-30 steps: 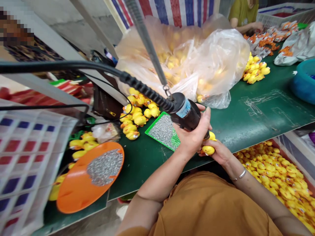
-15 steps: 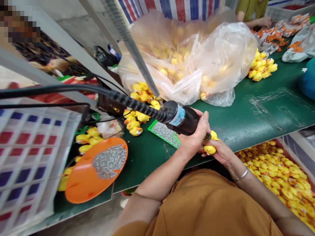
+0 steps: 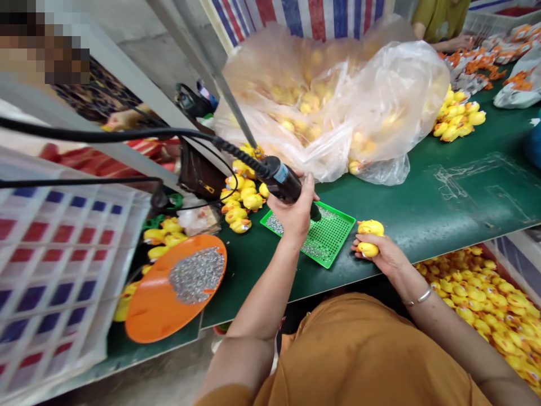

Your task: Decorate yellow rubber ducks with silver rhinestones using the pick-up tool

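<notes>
My left hand (image 3: 295,219) is wrapped round a black corded electric screwdriver (image 3: 282,179). The tool's tip points down over a green perforated tray (image 3: 343,237), in which small silvery screws lie; whether the tip touches them I cannot tell. My right hand (image 3: 389,255), a bangle on its wrist, grips a yellow toy duck (image 3: 371,228) to the right of the tray, above the table's front edge. The duck shows two rounded yellow parts, and fingers cover some of it.
An orange dish (image 3: 156,304) of screws sits left, beside a white plastic crate (image 3: 80,276). Yellow ducks (image 3: 236,211) are piled behind the tray. A large clear bag (image 3: 380,101) of ducks stands behind. A bin of ducks (image 3: 486,299) is at lower right. Another person's arm (image 3: 450,44) shows far right.
My left hand has drawn the screwdriver away from the duck, leftward to above the green tray. My right hand still holds the duck, now a little farther right.
</notes>
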A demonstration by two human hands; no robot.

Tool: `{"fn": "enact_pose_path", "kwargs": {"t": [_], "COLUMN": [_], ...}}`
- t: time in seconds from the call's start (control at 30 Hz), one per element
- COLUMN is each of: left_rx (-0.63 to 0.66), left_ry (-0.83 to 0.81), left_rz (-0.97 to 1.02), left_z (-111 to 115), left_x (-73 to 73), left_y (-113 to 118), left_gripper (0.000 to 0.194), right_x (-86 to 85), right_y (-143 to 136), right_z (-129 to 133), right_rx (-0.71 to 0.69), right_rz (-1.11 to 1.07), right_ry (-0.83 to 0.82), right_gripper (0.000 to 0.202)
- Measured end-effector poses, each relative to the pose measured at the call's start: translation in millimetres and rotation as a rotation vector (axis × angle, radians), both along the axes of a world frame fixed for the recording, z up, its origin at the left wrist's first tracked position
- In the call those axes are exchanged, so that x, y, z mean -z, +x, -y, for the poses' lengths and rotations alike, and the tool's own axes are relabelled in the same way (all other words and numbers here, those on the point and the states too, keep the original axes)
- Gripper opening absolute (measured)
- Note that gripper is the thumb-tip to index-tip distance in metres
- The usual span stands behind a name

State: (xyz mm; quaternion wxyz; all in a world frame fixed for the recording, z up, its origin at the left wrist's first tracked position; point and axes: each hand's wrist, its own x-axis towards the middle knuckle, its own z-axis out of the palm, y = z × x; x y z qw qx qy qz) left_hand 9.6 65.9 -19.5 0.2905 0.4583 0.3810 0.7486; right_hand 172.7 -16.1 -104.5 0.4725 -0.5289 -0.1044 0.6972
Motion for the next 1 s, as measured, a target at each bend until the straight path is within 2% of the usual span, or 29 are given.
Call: {"fn": "enact_pose_path", "kwargs": {"t": [0.07,0.17,0.4,0.67,1.0], "left_rx": [-0.035,-0.057,-0.086,-0.112,-0.141], "left_ry": [-0.027,-0.016,0.032,0.013,0.001], "left_rz": [-0.006,0.0,-0.004,-0.061,-0.048], "left_z": [-8.0,-11.5,-12.3,-16.6,-19.8], "left_x": [12.2,19.6,18.3,25.9,31.2], "left_y": [-2.3,-3.6,-9.9,-12.2,-12.1], "left_gripper": [0.032,0.031,0.031,0.027,0.025], "right_x": [0.0,0.1,-1.3,5.3,-1.6], "right_y": [-0.2,-0.7,0.0,1.2,3.9], "right_z": [-1.6,-3.0,-1.4,-1.4,-4.3], "right_rx": [-0.003,-0.007,0.0,0.009,0.037], "right_rz": [-0.009,-0.009,0.003,-0.015,-0.067], "right_ry": [-0.01,-0.023,-0.017,-0.029,-0.065], "right_gripper": [0.022,0.022,0.022,0.017,0.018]}}
